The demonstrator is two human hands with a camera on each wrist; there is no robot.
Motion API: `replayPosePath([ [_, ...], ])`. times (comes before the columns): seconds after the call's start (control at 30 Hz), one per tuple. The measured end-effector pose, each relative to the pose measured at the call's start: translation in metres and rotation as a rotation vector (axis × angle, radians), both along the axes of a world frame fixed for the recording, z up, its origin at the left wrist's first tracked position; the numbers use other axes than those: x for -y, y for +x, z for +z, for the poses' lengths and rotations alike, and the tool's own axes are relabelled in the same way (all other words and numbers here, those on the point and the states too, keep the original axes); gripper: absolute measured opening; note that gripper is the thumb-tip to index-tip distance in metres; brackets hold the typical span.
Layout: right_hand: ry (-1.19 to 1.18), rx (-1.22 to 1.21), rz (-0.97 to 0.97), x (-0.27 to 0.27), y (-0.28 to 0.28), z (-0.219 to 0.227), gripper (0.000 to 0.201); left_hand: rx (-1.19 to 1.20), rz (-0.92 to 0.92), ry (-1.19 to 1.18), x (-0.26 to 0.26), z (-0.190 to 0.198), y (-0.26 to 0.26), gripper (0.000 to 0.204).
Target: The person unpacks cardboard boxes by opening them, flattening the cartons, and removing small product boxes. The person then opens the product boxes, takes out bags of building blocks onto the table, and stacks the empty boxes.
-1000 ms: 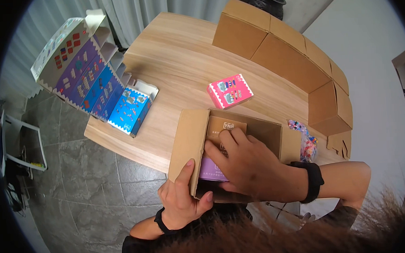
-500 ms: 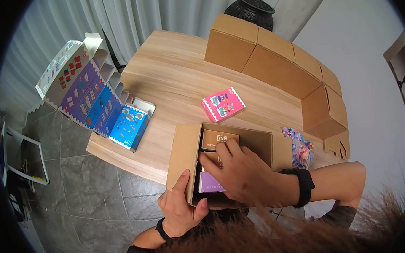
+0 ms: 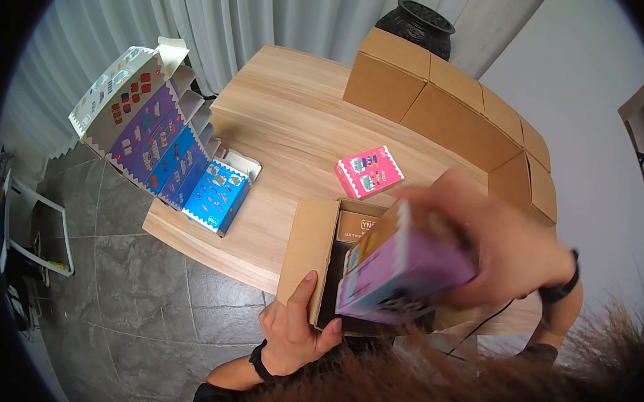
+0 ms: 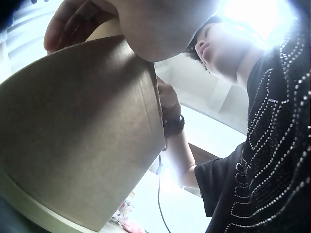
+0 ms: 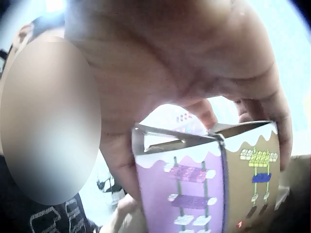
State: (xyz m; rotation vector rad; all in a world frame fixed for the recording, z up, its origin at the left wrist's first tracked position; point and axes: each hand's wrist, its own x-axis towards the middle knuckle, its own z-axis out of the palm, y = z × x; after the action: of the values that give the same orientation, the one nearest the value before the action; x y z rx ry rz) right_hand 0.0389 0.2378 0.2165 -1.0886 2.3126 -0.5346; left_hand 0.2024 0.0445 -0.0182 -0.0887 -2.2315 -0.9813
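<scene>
My right hand [image 3: 510,242], blurred, grips a purple printed box [image 3: 406,277] together with a brown printed box [image 5: 252,179], tilted above an open cardboard box [image 3: 306,238]. In the right wrist view the two small boxes stand side by side between thumb and fingers, the purple box [image 5: 180,194] with an opened top edge. My left hand [image 3: 296,326] holds the cardboard box by its left edge and near corner. Inside that carton, at the far end, lies another brown box [image 3: 356,226]. A pink box [image 3: 370,171] lies on the table just beyond.
At the table's left, blue and purple printed boxes [image 3: 155,148] form a stepped stack, with a blue box [image 3: 218,195] in front. Joined brown cartons [image 3: 452,121] line the far right edge. A dark pot [image 3: 416,30] stands behind the table [image 3: 281,116].
My right hand has come up out of the carton and moved right, lifting the purple and brown boxes. My left hand stays on the carton's edge.
</scene>
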Motion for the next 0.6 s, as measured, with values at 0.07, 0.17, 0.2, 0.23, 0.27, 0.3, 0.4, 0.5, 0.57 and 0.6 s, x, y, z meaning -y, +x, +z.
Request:
replayPosePath([
  [0.07, -0.209, 0.106, -0.064, -0.023, -0.037, 0.000, 0.097, 0.006, -0.001, -0.016, 0.000, -0.001, 0.001, 0.071],
  [0.17, -0.480, 0.293, -0.367, -0.020, -0.074, -0.003, 0.087, 0.019, -0.011, 0.000, 0.000, -0.001, 0.002, 0.071],
  [0.2, -0.524, 0.236, -0.433, -0.019, -0.088, -0.012, 0.078, 0.015, -0.012, -0.002, 0.000, -0.001, 0.002, 0.071],
  [0.23, -0.532, 0.256, -0.516, -0.018, -0.102, -0.024, 0.074, 0.025, -0.011, 0.003, 0.000, -0.002, 0.003, 0.071],
  [0.27, -0.541, 0.277, -0.598, -0.017, -0.117, -0.039, 0.071, 0.035, -0.008, 0.008, 0.000, -0.002, 0.003, 0.071],
  [0.3, -0.546, 0.274, -0.594, -0.017, -0.133, -0.055, 0.071, 0.031, -0.006, 0.004, 0.000, -0.001, 0.002, 0.071],
  [0.4, -0.468, 0.381, -0.580, -0.018, -0.170, -0.106, 0.064, 0.023, 0.005, -0.003, 0.000, 0.002, 0.002, 0.070],
  [0.5, -0.338, 0.526, -0.567, -0.005, -0.170, -0.134, 0.061, 0.041, -0.004, 0.002, 0.000, 0.004, 0.003, 0.069],
  [0.57, -0.127, 0.406, -0.525, -0.009, -0.178, -0.150, 0.069, 0.056, -0.012, 0.009, 0.000, 0.002, 0.004, 0.069],
  [0.6, -0.124, 0.410, -0.528, -0.012, -0.179, -0.150, 0.069, 0.060, -0.015, 0.011, 0.000, 0.002, 0.004, 0.069],
])
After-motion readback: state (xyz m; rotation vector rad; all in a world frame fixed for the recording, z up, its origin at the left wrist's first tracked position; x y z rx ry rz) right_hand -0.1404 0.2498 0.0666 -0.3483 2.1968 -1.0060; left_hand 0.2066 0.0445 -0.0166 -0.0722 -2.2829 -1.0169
